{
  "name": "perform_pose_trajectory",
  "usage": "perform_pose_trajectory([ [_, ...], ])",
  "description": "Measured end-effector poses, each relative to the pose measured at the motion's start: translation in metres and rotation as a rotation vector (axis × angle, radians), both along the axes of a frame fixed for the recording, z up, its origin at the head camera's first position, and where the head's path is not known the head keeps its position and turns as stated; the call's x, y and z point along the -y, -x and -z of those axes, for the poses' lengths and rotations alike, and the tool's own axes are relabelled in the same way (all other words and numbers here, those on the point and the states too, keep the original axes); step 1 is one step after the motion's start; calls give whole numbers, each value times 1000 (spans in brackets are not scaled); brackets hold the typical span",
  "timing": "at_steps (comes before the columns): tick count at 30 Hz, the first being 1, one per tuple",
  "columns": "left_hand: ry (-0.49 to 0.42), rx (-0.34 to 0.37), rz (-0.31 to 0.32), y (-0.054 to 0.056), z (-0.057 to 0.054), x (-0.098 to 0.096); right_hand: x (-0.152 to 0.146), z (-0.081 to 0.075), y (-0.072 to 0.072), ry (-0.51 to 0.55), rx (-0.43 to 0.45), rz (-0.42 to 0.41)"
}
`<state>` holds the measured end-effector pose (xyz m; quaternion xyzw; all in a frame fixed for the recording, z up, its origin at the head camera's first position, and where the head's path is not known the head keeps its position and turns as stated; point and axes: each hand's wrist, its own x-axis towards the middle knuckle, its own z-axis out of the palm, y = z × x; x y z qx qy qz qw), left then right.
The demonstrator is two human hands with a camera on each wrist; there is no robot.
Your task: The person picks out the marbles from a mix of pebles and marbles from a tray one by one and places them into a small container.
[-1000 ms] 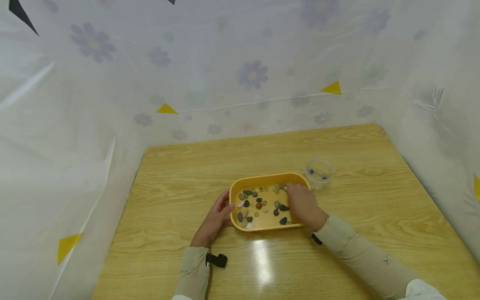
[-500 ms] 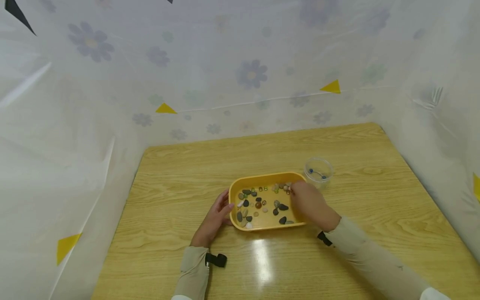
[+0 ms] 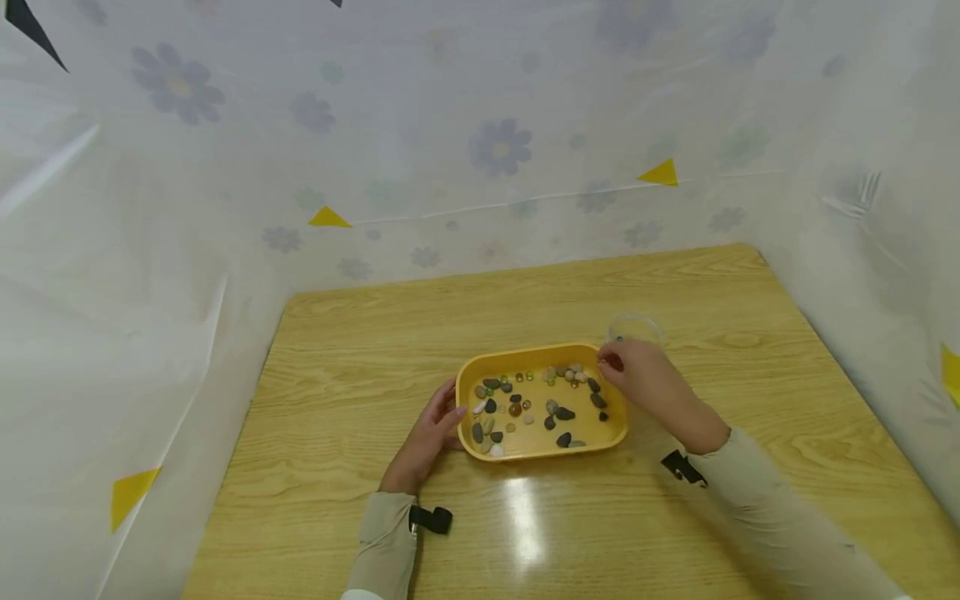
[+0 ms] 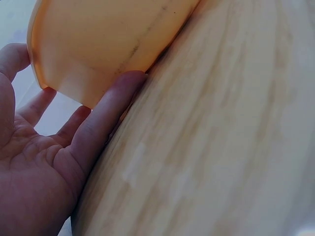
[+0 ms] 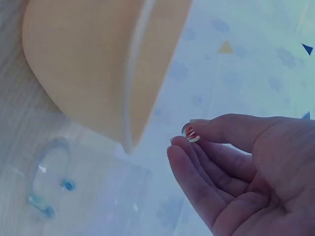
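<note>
My left hand (image 3: 430, 429) steadies the left end of a yellow plastic tray (image 3: 517, 362), its thumb at the rim and its fingers along the outer wall. In the left wrist view, the fingers of that hand (image 4: 49, 157) spread against the tray's end wall. Beyond the tray's far right corner, my right hand (image 3: 643, 377) pinches a small clear glass marble (image 5: 191, 132) with an orange-red swirl between thumb and fingertips. Partly behind that hand is a clear round container (image 3: 636, 317); two blue beads (image 5: 68, 184) show inside it in the right wrist view.
Several dark stones (image 3: 565, 413), pale pebbles and small green and amber glass marbles lie scattered in the tray. The wooden table (image 3: 390, 333) meets a flower-patterned plastic curtain (image 3: 420, 167) at the back, with more sheeting on both sides.
My right hand has lifted out of the tray's right end and moved to the far right, over the clear container, with the glass marble. The left hand stays at the tray.
</note>
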<state>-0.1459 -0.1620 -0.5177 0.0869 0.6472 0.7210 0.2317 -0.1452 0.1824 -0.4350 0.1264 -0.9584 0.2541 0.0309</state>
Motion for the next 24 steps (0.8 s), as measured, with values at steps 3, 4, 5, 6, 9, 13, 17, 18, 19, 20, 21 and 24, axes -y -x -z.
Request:
perform_pose_trajectory([
  [3,-2,-6,5,0,0,0,-11,-8,3,31,-23,30],
  [4,-2,-8,8,0,0,0,-14,-10,4,41,-27,40],
  [5,-3,-9,11,0,-1,0,-18,-13,5,49,-28,52],
  [6,0,-10,12,1,-1,0,-21,-14,6,51,-27,62],
  [9,8,-9,12,1,-1,0,-30,-17,11,55,-18,80],
  [13,1,-12,11,2,0,1,-38,-12,19,62,-13,88],
  [17,-6,-12,12,2,1,1,-41,-1,28,64,-16,90],
  [18,-8,-14,12,2,1,1,-41,2,30,66,-14,90],
  [19,-6,-13,11,1,1,1,-41,4,32,68,-10,90],
  [20,-2,-10,10,1,1,0,-40,7,34,68,-8,89],
  [21,-1,-10,9,1,1,0,-40,9,36,66,-4,90],
  [24,6,-11,6,1,0,0,-39,14,40,61,2,95],
])
